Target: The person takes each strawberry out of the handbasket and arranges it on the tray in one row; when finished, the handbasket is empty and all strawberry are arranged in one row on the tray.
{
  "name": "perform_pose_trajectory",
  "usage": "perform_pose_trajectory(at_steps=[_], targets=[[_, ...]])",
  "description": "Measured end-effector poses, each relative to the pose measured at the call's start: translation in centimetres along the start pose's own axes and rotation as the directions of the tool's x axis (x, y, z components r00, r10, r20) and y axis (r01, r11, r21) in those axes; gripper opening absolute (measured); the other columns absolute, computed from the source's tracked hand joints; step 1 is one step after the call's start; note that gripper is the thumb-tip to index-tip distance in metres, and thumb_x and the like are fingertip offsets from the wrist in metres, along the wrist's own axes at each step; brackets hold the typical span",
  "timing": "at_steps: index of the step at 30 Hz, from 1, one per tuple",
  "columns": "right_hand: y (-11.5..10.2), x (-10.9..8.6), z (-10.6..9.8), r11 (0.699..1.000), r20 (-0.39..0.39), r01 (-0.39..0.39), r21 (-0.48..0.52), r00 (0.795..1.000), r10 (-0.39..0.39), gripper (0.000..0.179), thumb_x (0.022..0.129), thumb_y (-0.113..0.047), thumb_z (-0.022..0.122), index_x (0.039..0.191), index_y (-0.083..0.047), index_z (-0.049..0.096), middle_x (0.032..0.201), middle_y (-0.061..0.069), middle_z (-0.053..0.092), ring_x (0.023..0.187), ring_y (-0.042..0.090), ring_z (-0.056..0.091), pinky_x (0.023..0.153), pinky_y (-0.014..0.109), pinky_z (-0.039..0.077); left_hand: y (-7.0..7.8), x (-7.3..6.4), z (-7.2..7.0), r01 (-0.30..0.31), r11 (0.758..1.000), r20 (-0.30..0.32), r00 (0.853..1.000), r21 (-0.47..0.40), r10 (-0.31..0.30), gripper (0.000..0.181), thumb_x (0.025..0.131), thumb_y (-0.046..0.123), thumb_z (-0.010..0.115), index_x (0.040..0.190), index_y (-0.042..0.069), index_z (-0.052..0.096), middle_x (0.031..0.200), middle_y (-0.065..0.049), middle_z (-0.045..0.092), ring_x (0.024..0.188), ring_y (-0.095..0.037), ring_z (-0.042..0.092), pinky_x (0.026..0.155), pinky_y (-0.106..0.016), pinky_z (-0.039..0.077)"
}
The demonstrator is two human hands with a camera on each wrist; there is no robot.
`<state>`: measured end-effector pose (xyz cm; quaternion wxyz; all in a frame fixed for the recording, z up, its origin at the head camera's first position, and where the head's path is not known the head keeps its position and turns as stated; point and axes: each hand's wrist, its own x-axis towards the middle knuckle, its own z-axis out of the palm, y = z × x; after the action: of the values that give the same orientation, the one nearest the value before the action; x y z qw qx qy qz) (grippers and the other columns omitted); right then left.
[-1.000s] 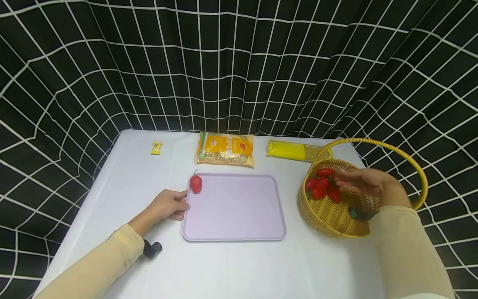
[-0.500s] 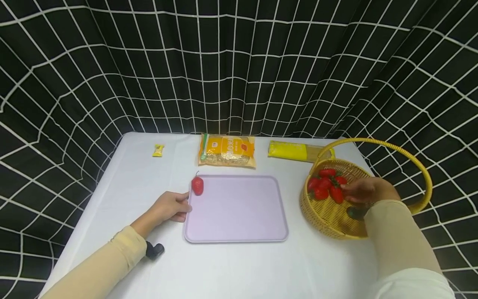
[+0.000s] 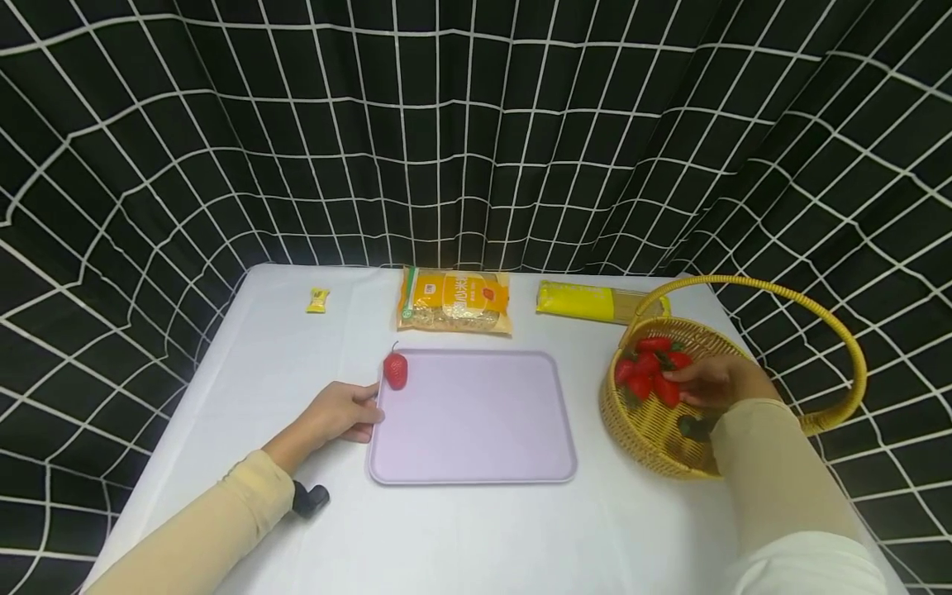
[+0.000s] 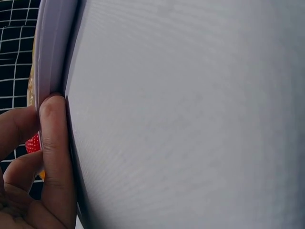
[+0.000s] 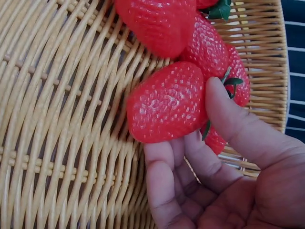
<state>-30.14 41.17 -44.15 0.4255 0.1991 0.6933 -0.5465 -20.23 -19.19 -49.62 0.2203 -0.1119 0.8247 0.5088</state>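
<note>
A pale lilac tray lies on the white table. My left hand pinches its left rim; the left wrist view shows a digit along the tray's wall and other fingers on the far side. One strawberry sits in the tray's back-left corner. At the right stands a yellow wicker basket with several strawberries piled on its left side. My right hand is inside the basket. In the right wrist view its thumb and fingers hold a strawberry that lies against others.
A bag of grain and a yellow pack of noodles lie along the table's back. A small yellow wrapped candy is at the back left. The basket's tall handle arches over the right hand. Black gridded curtains surround the table.
My right hand has moved down into the basket and left, and its thumb and fingers have closed about a strawberry. The left hand stays on the tray rim. The whole view shifts slightly.
</note>
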Motion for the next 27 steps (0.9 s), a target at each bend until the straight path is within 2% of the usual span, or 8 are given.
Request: perform_pose_trajectory(at_steps=[3, 9, 15, 18, 20, 23, 25, 27], targets=[[0.3, -0.1, -0.2, 1.000, 0.013, 0.009, 0.010, 1.000, -0.009, 0.031, 0.104, -0.013, 0.049, 0.081, -0.011, 0.070, 0.079, 0.001, 0.069, 0.071, 0.008, 0.067, 0.077, 0.017, 0.057, 0.1, 0.0, 0.1, 0.002, 1.000, -0.001, 1.000, 0.006, -0.002, 0.067, 0.085, 0.008, 0.075, 0.146, 0.006, 0.045, 0.095, -0.012, 0.060, 0.063, -0.016, 0.067, 0.062, -0.030, 0.061], [0.9, -0.8, -0.8, 0.998, 0.117, 0.051, 0.037, 0.992, -0.055, 0.035, 0.105, -0.012, 0.044, 0.083, -0.015, 0.071, 0.078, -0.004, 0.068, 0.070, 0.004, 0.065, 0.074, 0.013, 0.055, 0.2, -0.1, 0.2, -0.007, 1.000, 0.002, 1.000, 0.011, 0.007, 0.067, 0.085, 0.007, 0.074, 0.145, 0.004, 0.045, 0.094, -0.012, 0.059, 0.062, -0.015, 0.066, 0.062, -0.030, 0.061], [1.0, -1.7, -0.6, 0.997, 0.106, 0.051, 0.065, 0.993, -0.058, 0.031, 0.104, -0.013, 0.048, 0.084, -0.013, 0.072, 0.082, -0.002, 0.069, 0.073, 0.005, 0.065, 0.076, 0.014, 0.055, 0.1, -0.3, 0.2, -0.010, 1.000, 0.003, 1.000, -0.013, 0.010, 0.067, 0.085, 0.006, 0.074, 0.145, 0.004, 0.045, 0.096, -0.012, 0.058, 0.062, -0.015, 0.065, 0.062, -0.030, 0.061], [0.3, -2.7, -0.5, 0.996, 0.136, 0.063, 0.062, 0.988, -0.071, 0.031, 0.105, -0.014, 0.046, 0.089, -0.012, 0.073, 0.086, -0.001, 0.070, 0.076, 0.006, 0.066, 0.078, 0.014, 0.055, 0.2, -0.2, 0.2, -0.012, 1.000, 0.011, 1.000, -0.009, 0.012, 0.067, 0.085, 0.007, 0.074, 0.146, 0.004, 0.045, 0.096, -0.012, 0.059, 0.062, -0.016, 0.066, 0.063, -0.030, 0.061], [-0.7, -3.8, -0.3, 0.995, 0.161, 0.097, 0.029, 0.982, -0.100, 0.032, 0.105, -0.015, 0.044, 0.091, -0.013, 0.073, 0.088, -0.002, 0.070, 0.077, 0.005, 0.065, 0.078, 0.014, 0.054, 0.2, -0.2, 0.2, -0.010, 1.000, 0.012, 1.000, -0.004, 0.010, 0.067, 0.086, 0.007, 0.074, 0.146, 0.005, 0.045, 0.096, -0.012, 0.059, 0.062, -0.016, 0.066, 0.062, -0.030, 0.061], [-2.8, -5.7, 1.0, 0.975, 0.156, 0.209, -0.078, 0.968, -0.195, 0.029, 0.105, -0.016, 0.046, 0.093, -0.012, 0.072, 0.089, -0.002, 0.069, 0.079, 0.006, 0.063, 0.078, 0.017, 0.055, 0.2, -0.2, 0.2, -0.002, 1.000, 0.009, 1.000, -0.004, 0.002, 0.067, 0.086, 0.007, 0.074, 0.145, 0.004, 0.045, 0.095, -0.012, 0.059, 0.062, -0.017, 0.066, 0.062, -0.031, 0.061], [-4.5, -6.8, 2.8, 0.946, 0.136, 0.277, -0.167, 0.957, -0.256, 0.024, 0.103, -0.017, 0.049, 0.097, -0.010, 0.071, 0.093, 0.000, 0.067, 0.082, 0.008, 0.061, 0.082, 0.021, 0.054, 0.2, -0.1, 0.2, 0.002, 1.000, 0.008, 1.000, -0.004, -0.002, 0.066, 0.086, 0.007, 0.074, 0.145, 0.004, 0.045, 0.094, -0.012, 0.059, 0.061, -0.016, 0.066, 0.062, -0.031, 0.062], [-6.2, -7.6, 5.4, 0.903, 0.122, 0.339, -0.265, 0.940, -0.318, 0.020, 0.101, -0.018, 0.053, 0.104, -0.003, 0.067, 0.097, 0.005, 0.065, 0.087, 0.014, 0.060, 0.087, 0.027, 0.054, 0.2, -0.1, 0.2, 0.005, 1.000, 0.008, 1.000, -0.007, -0.005, 0.066, 0.086, 0.006, 0.074, 0.145, 0.004, 0.045, 0.094, -0.012, 0.059, 0.061, -0.016, 0.066, 0.062, -0.031, 0.062]])
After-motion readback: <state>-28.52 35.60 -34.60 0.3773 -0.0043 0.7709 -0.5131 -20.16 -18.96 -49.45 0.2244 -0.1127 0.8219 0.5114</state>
